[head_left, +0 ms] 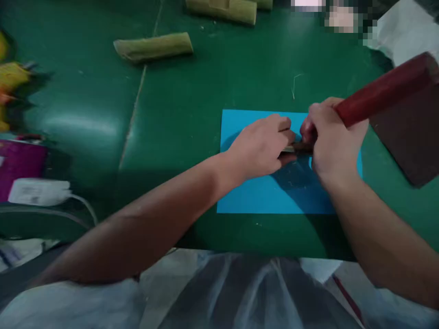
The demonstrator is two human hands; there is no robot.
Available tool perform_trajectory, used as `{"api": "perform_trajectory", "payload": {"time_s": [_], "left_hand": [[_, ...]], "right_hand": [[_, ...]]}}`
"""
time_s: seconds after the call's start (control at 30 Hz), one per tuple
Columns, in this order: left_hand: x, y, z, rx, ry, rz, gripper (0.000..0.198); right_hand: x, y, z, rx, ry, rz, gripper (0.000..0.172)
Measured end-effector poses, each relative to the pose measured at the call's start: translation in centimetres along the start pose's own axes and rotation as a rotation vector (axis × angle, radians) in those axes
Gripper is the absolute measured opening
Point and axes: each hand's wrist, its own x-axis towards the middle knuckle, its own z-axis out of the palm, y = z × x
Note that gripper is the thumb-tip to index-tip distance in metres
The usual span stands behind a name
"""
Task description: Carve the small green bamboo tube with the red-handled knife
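My right hand (338, 141) is closed around a thick red rod-like tool (384, 93). Its long end slants up to the right, and a rounded tip shows near my fingers. On the left, the bent fingers of my left hand (262, 144) pinch a thin, light-edged strip (288, 149). A narrow dark brown piece bridges the small gap between my hands; I cannot tell what it belongs to. Under both hands lies a bright blue sheet (247, 198), partly covered by them and their shadows.
The green tabletop (92, 91) has a pale seam. A cut bamboo piece (154, 47) lies farther back, with more bamboo (236, 11) beyond. At right is a dark brown slab (408, 137). On the left are a white cabled box (39, 192), a purple item (25, 164) and yellow objects (13, 77).
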Motion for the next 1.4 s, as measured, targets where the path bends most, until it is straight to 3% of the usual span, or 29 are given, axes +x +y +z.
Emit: {"api": "perform_trajectory", "payload": {"time_s": [0.13,0.27,0.47,0.83,1.17,1.4], "left_hand": [[0.0,-0.3,0.0,0.009,0.034,0.037,0.023],[0.1,0.0,-0.3,0.057,-0.008,-0.003,0.026],[0.1,0.1,-0.5,0.061,0.011,0.015,0.029],[0.5,1.4,-1.8,0.046,-0.123,-0.074,0.036],[0.2,0.2,-0.2,0.106,0.021,0.034,0.029],[0.0,0.3,-0.3,0.122,-0.007,0.028,0.036]], "right_hand": [[-0.1,-0.4,-0.5,-0.101,-0.068,0.070,0.047],[0.1,-0.6,-0.8,-0.120,-0.092,0.098,0.049],[0.2,-0.5,-0.7,-0.097,-0.024,0.049,0.046],[0.3,-0.3,-0.4,-0.082,-0.009,0.059,0.046],[0.9,-0.3,-0.2,-0.032,-0.006,0.051,0.046],[0.8,-0.3,-0.3,-0.062,-0.027,0.045,0.045]]}}
